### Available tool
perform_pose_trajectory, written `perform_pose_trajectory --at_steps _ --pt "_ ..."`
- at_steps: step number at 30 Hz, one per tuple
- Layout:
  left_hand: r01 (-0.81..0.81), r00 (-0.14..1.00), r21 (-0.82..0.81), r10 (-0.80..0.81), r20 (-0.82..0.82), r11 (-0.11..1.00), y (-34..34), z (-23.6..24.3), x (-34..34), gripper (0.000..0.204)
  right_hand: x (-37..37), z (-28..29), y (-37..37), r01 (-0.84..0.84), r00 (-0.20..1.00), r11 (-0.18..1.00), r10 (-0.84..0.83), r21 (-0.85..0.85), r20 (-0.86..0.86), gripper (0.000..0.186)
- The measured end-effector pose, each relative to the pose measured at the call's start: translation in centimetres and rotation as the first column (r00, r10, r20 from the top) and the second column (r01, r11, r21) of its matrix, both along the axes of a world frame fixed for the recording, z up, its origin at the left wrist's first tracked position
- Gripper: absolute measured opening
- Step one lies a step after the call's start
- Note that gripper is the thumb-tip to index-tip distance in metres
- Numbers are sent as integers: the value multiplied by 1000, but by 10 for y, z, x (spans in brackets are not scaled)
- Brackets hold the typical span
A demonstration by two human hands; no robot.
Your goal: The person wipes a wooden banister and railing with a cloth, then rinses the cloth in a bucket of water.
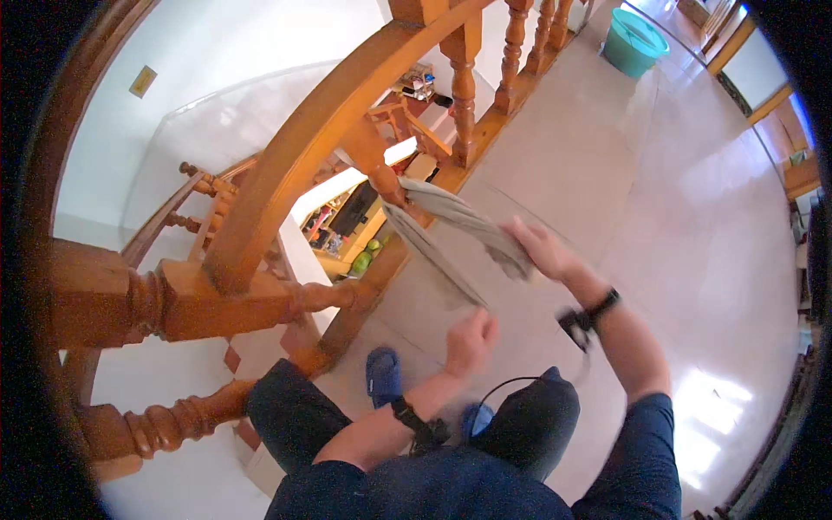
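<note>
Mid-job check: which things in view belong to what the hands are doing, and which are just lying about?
In the job:
Grey cloth, looped around a wooden baluster
Left hand and right hand, gripping its two ends

Apparently just lying about:
Turquoise bucket, farther off on the floor
Round green things, seen beyond the railing

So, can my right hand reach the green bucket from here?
Probably not: the bucket stands well beyond your right hand, near the railing's far end, and that hand appears to be holding the cloth looped around a baluster.
</note>
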State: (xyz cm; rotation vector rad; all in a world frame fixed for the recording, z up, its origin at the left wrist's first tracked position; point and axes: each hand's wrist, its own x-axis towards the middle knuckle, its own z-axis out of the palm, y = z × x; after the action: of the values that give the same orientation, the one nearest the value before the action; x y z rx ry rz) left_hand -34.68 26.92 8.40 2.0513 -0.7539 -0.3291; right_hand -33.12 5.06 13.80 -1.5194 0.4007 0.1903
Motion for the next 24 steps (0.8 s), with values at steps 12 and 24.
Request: perform_pose_trajectory --at_steps 12,24 --pt "-360 905 241 400 -143 901 67 6 124 33 -89 43 -15 -430 902 850 419 -304 -106 53" --pt "-279 960 285 277 48 917 41 -24 202 30 -221 100 5 -26 998 996 21 -80 -64 44"
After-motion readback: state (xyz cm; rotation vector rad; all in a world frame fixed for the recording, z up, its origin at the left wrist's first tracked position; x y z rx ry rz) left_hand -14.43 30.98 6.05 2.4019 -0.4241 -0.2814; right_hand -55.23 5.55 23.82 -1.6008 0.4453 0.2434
